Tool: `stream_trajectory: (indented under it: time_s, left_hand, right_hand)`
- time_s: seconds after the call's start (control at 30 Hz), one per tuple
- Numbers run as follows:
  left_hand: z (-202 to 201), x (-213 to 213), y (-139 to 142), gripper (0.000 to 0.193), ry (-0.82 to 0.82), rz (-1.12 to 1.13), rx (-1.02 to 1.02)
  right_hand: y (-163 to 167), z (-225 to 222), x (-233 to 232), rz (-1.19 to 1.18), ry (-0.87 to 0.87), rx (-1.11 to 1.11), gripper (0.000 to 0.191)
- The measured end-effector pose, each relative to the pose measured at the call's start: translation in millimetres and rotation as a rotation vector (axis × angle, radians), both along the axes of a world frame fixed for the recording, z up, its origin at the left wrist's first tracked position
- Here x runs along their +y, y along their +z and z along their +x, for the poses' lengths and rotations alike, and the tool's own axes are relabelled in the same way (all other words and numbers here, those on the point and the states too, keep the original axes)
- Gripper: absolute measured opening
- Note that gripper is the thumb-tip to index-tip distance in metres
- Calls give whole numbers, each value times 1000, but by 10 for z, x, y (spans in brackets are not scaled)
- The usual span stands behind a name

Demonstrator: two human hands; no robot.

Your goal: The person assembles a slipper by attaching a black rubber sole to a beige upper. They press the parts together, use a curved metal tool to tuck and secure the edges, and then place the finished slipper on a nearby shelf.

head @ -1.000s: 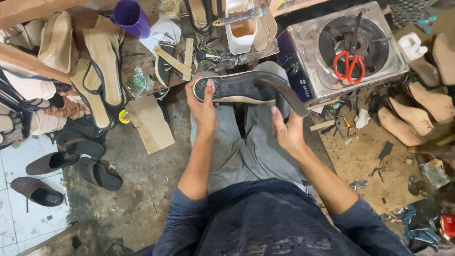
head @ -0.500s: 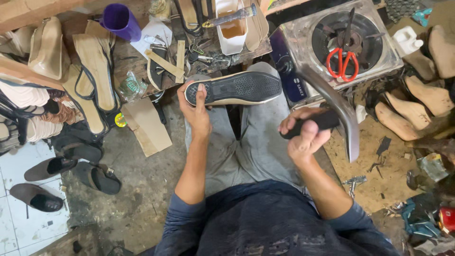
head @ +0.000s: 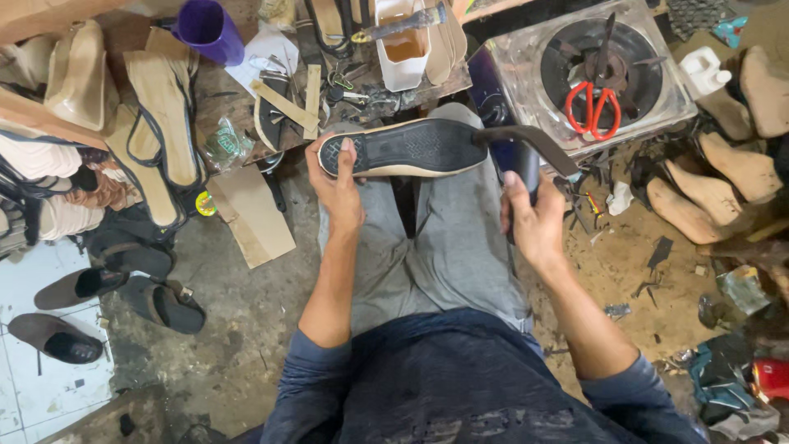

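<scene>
Packaging visible in the workshop. A small crumpled plastic packet (head: 223, 141), clear with green and white print, lies on the low desk at ten o'clock. A white plastic jug (head: 705, 72) stands beyond the stove at two o'clock. A flat red package (head: 770, 380) lies on the floor at four o'clock.

My left hand (head: 341, 185) grips the toe end of a dark-soled shoe (head: 407, 148), sole up, over my knees. My right hand (head: 534, 222) holds a black-handled hammer (head: 526, 144), its head touching the heel. Red scissors (head: 592, 111) lie on the stove (head: 526, 66).
</scene>
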State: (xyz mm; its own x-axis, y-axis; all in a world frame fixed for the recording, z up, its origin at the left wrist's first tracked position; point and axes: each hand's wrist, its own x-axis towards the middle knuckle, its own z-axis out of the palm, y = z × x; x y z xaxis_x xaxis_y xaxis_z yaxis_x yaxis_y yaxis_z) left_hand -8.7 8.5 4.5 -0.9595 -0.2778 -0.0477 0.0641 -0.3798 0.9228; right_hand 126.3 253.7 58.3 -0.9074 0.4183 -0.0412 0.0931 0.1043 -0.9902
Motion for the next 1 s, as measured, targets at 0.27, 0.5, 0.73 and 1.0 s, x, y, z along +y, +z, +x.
stream_trajectory:
  time_s: [0.27, 0.5, 0.73, 1.0]
  left_hand:
    - [16, -78, 261, 34, -97, -127, 70]
    - [-26, -34, 132, 51, -192, 139, 68]
    - [-55, -130, 53, 45, -172, 53, 124]
    - [-96, -156, -72, 51, 64, -417, 386]
  right_hand:
    - [140, -38, -31, 101, 32, -155, 30]
    - [661, -181, -553, -434, 89, 965, 55]
    - [424, -430, -881, 160, 361, -84, 29]
    - [297, -508, -1051, 249, 420, 434, 24]
